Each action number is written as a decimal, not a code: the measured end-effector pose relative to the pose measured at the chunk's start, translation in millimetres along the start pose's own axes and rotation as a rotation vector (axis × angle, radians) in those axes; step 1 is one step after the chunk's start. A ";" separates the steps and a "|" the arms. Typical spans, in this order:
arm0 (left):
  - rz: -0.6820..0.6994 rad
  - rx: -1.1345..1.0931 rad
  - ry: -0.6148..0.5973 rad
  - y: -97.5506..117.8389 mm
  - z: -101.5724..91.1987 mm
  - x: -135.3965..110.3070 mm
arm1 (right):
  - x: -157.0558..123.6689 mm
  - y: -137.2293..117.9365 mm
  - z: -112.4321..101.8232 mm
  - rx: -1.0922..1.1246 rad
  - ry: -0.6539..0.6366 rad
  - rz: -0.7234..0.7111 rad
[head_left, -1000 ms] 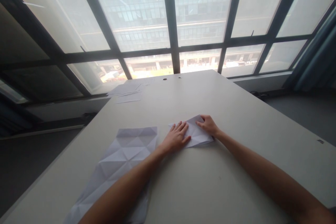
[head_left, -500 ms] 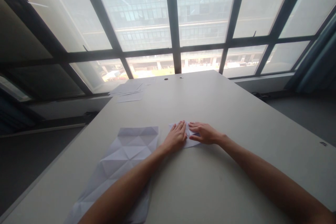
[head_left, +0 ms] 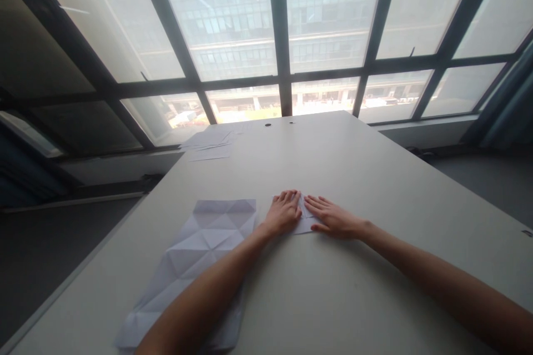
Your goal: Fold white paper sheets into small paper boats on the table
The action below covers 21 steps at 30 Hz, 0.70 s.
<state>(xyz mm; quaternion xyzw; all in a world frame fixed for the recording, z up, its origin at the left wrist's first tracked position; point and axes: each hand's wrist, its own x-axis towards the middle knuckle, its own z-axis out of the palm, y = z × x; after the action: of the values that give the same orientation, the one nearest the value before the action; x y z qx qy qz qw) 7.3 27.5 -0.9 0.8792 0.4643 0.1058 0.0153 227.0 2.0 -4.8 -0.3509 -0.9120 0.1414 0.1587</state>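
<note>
A small folded sheet of white paper lies flat on the table, mostly covered by my hands. My left hand rests on its left part, fingers stretched forward and a little bent. On the paper's right part my right hand lies flat, its fingers pointing left and the thumb apart. A narrow strip of paper with a fold edge shows between the two hands. Beside them on the left, partly under my left forearm, lies a larger white sheet with many crossing creases.
The white table stretches away to a large window with dark frames. Several loose white sheets lie at its far left edge. Two small dark spots mark the far end. A blue curtain hangs at the right.
My right hand has shifted slightly toward me and flattened onto the paper, over the flap that stood partly raised. My left hand stays on the paper. The whole view has shifted slightly.
</note>
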 end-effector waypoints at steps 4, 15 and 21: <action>0.019 -0.017 0.013 -1.8 2.8 -0.7 | -20.8 -5.2 3.1 -0.072 -0.062 0.015; 0.222 -0.073 -0.130 -7.1 6.0 0.1 | -26.4 -8.6 0.0 -0.127 -0.128 0.009; 0.217 -0.068 -0.123 -7.9 8.5 1.0 | -56.6 -12.2 -11.8 -0.044 -0.171 0.049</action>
<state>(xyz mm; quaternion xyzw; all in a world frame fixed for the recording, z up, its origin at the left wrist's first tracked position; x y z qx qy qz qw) 3.1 33.4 -10.0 0.9281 0.3608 0.0683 0.0620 264.2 -43.7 -0.3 -0.3630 -0.9162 0.1547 0.0691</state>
